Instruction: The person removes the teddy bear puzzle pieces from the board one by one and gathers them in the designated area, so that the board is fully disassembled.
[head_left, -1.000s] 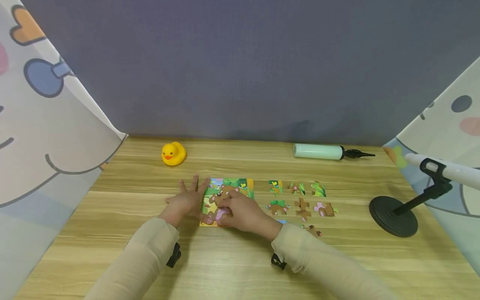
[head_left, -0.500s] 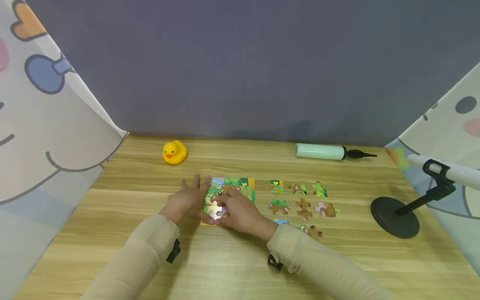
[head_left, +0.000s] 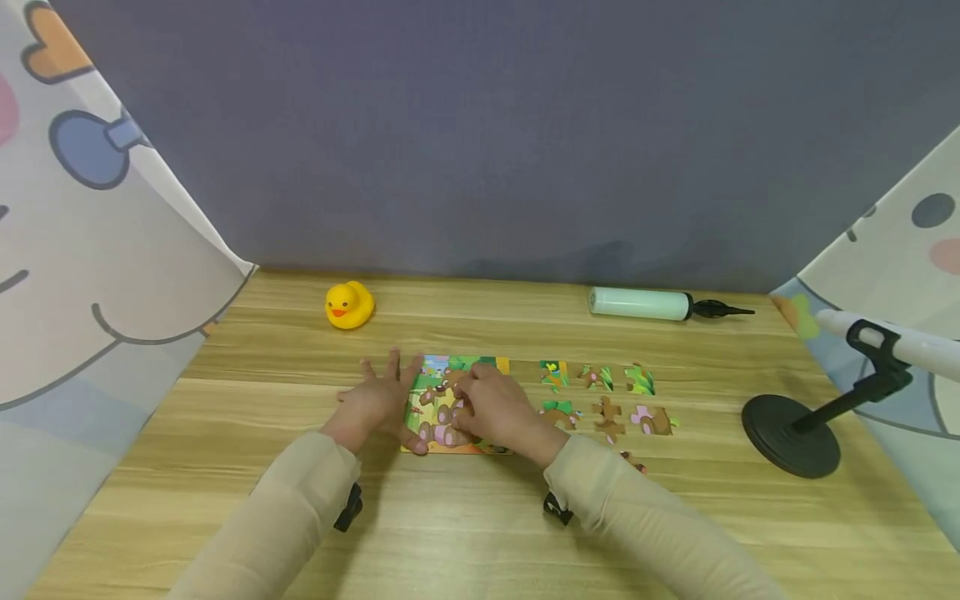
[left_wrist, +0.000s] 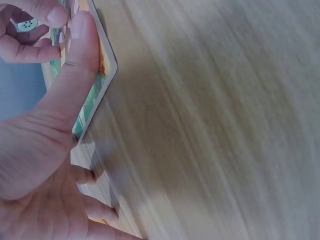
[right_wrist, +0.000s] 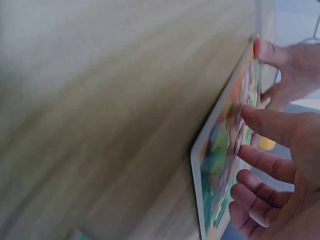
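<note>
A bear jigsaw puzzle board (head_left: 450, 447) lies flat on the wooden table, in front of the person. The left hand (head_left: 372, 406) rests at the board's left edge with fingers spread; in the left wrist view its thumb (left_wrist: 82, 50) lies over the board's corner. Over the board's right half, the right hand (head_left: 498, 408) pinches a brown puzzle piece (head_left: 463, 415) between thumb and forefinger, at the picture's surface. Its other fingers curl loosely in the right wrist view. Part of the picture is hidden under this hand.
Several loose puzzle pieces (head_left: 609, 419) lie in rows right of the board, some covered by the right forearm. A yellow rubber duck (head_left: 349, 305) and a pale green hand pump (head_left: 641, 303) sit at the back. A black stand (head_left: 791, 436) is at the right.
The right hand has shifted slightly up and to the right over the board, uncovering more of the picture's lower edge. The left hand has stayed at the board's left edge.
</note>
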